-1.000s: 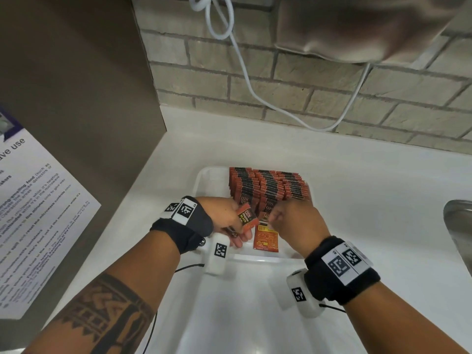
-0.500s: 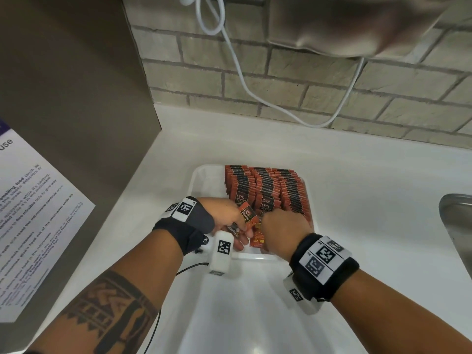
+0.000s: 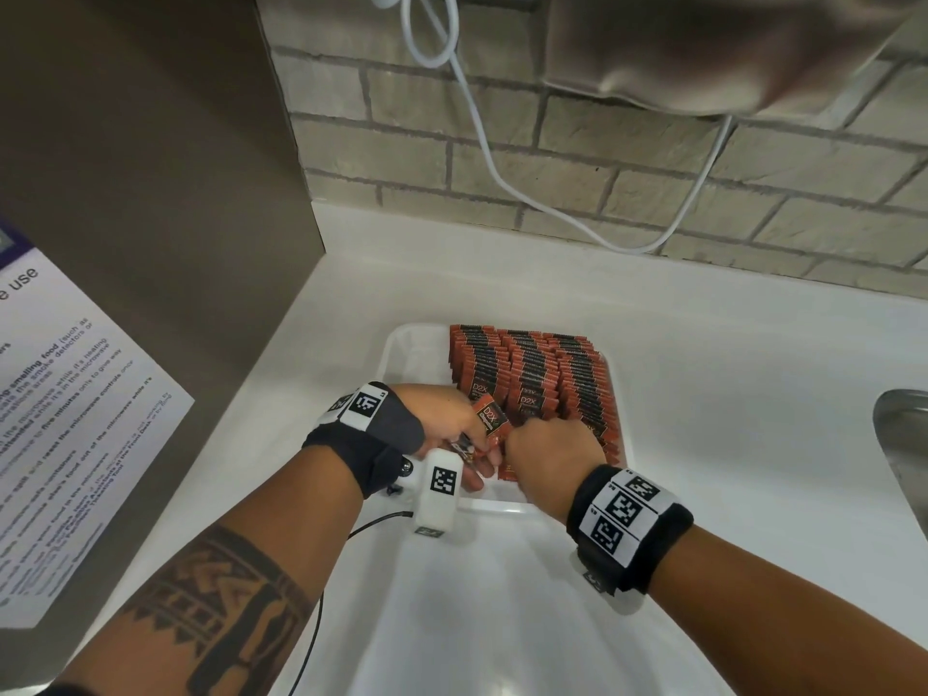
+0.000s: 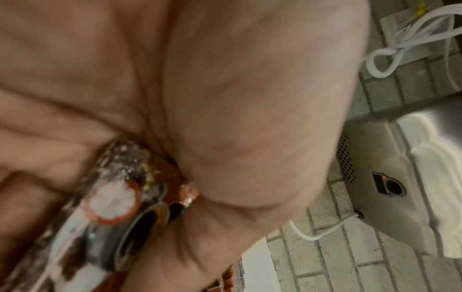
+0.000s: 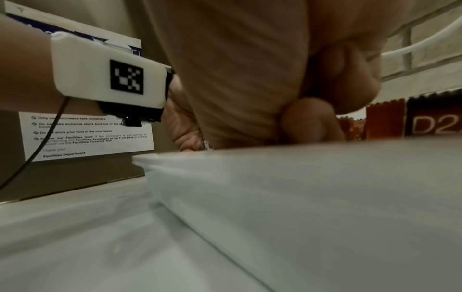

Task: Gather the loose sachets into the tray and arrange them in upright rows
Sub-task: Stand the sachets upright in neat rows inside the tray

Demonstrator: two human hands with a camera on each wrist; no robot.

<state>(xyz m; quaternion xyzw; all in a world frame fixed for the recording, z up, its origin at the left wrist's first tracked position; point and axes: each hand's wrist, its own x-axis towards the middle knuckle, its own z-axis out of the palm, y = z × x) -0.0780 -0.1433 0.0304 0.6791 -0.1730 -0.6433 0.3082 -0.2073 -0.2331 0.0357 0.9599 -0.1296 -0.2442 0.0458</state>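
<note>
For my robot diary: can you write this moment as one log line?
left hand: holds sachet | right hand: curled at sachet rows, grip hidden | tray: partly filled

A shared workplace kitchenette is indicated by a white counter [image 3: 728, 394], a steel sink [image 3: 904, 444], a brick wall [image 3: 627, 193] and a Facilities Department microwave-rules notice [image 5: 87, 136]
</note>
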